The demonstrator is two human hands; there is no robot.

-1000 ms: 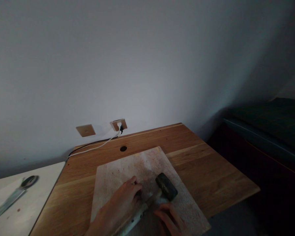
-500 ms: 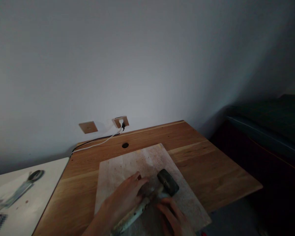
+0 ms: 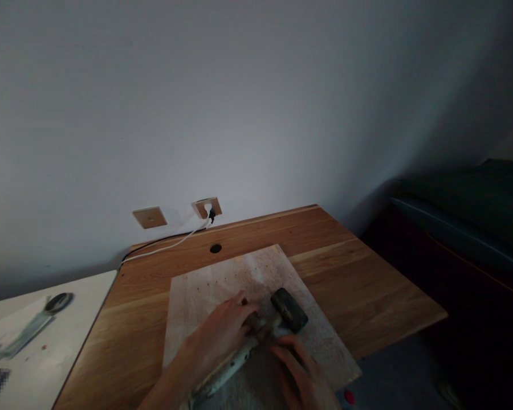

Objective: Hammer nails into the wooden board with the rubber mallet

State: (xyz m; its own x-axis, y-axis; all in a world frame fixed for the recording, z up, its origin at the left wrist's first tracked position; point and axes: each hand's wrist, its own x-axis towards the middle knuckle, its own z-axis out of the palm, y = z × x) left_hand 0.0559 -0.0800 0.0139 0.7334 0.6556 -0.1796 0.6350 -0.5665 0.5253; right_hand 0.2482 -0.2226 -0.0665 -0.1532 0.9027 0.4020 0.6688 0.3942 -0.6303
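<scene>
A hammer (image 3: pixel 287 309) with a dark head and a pale, worn handle (image 3: pixel 233 367) lies across a light board (image 3: pixel 222 287) on the wooden desk (image 3: pixel 359 285). My left hand (image 3: pixel 220 336) rests on the board just left of the hammer head, its fingers curled down and pinched near the handle's neck. On the other side of the handle my right hand (image 3: pixel 299 370) lies with its fingers bent beside the neck. What the fingertips of either hand press on is hidden in the dim light.
A white cable (image 3: pixel 171 244) runs from a wall socket (image 3: pixel 207 208) along the desk's back edge, near a round cable hole (image 3: pixel 215 248). A white table (image 3: pixel 38 347) with a grey tool (image 3: pixel 29 324) stands at left. Dark furniture (image 3: pixel 461 228) fills the right.
The view has shifted slightly. Both hands stay by the hammer; the right hand has crept a little further up along the handle.
</scene>
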